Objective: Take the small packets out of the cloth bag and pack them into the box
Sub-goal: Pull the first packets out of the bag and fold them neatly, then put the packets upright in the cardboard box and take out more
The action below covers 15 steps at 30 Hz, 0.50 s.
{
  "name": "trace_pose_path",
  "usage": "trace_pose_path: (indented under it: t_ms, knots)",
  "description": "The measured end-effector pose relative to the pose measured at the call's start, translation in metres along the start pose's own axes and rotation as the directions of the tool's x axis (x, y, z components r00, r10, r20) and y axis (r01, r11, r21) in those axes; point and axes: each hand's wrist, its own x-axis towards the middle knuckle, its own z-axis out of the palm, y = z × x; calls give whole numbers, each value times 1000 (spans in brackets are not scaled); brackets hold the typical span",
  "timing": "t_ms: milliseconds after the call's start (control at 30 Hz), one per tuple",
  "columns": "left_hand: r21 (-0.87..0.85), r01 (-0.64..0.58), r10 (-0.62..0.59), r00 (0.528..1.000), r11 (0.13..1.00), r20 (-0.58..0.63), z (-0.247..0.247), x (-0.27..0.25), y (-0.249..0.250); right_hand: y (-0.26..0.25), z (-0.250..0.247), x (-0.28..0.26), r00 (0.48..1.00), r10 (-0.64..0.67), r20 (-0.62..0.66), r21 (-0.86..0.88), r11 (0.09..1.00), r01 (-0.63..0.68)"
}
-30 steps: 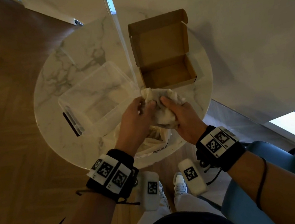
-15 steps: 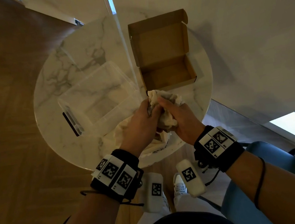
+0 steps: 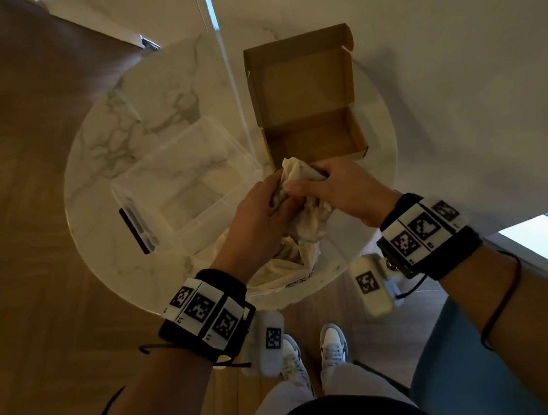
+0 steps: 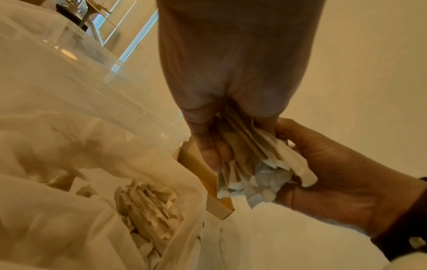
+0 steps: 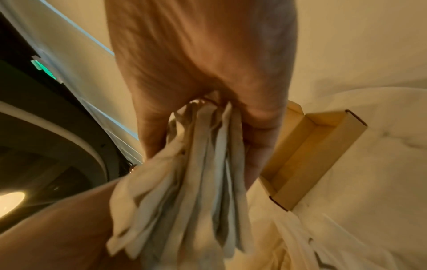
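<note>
At the near edge of the round marble table [image 3: 103,235], the cream cloth bag [image 3: 287,267] lies slumped. Just above it, the left hand [image 3: 257,223] and right hand [image 3: 342,188] each grip a bunch of small packets [image 4: 258,164], fingers curled round it. Left sits a clear plastic tub [image 3: 187,183]; farther off, the open cardboard box [image 3: 316,140] holds nothing.

Both hands' fingertips hidden in the bunched cloth bag [image 3: 303,203].
</note>
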Motion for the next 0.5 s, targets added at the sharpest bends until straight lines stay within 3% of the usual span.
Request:
trace_pose_path:
  t_ms: [200, 367, 500]
  knots:
    - [7, 62, -62, 998, 998, -13, -7, 4, -9, -2, 3, 14, 999, -11, 49, -95, 995, 16]
    - [46, 207, -203, 976, 977, -72, -21, 2, -22, -8, -4, 34, 996, -87, 8, -288, 954, 85]
    - [156, 193, -196, 981, 969, 5, -25, -3, -36, -13, -20, 67, 985, -164, -57, -414, 901, 126]
